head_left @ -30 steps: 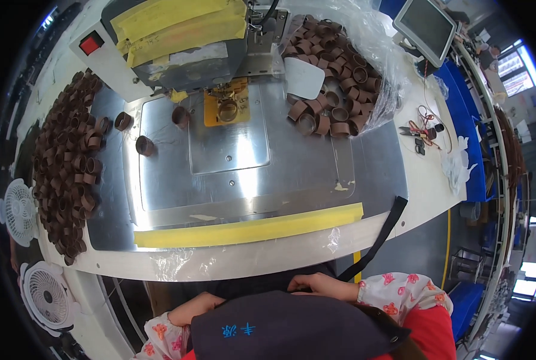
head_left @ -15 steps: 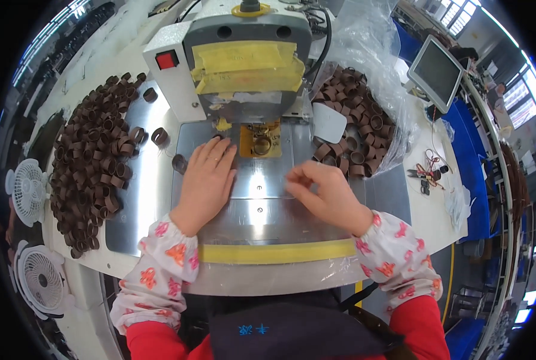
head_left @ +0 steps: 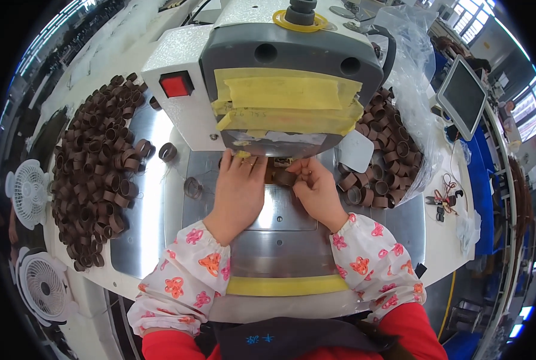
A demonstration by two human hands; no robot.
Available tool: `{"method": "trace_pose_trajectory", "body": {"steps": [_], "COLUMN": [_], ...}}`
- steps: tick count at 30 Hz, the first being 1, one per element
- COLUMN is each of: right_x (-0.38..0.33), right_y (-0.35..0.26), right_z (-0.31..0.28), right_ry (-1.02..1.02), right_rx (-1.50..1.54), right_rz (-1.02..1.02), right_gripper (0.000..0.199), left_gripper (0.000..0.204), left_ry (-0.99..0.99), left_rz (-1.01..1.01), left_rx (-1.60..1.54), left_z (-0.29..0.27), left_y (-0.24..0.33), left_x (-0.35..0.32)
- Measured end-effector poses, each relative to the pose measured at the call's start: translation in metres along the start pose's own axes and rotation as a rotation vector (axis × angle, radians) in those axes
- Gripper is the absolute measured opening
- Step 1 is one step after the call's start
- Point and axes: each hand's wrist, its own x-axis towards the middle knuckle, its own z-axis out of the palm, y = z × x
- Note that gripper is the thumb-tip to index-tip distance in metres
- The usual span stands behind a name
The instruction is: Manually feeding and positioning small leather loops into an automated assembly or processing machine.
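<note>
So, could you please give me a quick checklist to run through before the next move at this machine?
1. Brown loop held at the machine head: ok, both hands are on it.
2. Left hand flat on the metal plate: ok.
3. Right hand pinching the loop: ok.
4. Fingertips away from the working point: cannot tell, the head hides it.
5. Loops on the left, loops on the right, both within reach: ok.
6. Stray loop on the plate, apart from the hands: ok.
</note>
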Motion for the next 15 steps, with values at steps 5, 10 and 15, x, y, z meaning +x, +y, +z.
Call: {"method": "trace_pose_trajectory", "body": {"steps": [5, 10, 15], "right_x": [0.004, 0.003, 0.004], "right_y": [0.003, 0.000, 0.006], "right_z": [-0.007, -0.002, -0.001], "right_ry": [-0.080, -0.019, 0.066], "right_rx": [0.153, -0.001, 0.126], "right_rz": [0.058, 0.049, 0.083], "right_gripper": [0.026, 0.027, 0.017], "left_gripper": [0.017, 0.015, 0.012], "left_ry": [-0.045, 0.007, 0.108], "left_rz": [-0.077, -0.112, -0.039], "left_rx": [-0.163, -0.224, -0.216], "left_z": [0.017, 0.018, 0.024], "left_y": [-0.002, -0.008, -0.006], "left_x": [0.004, 0.009, 0.012]}}
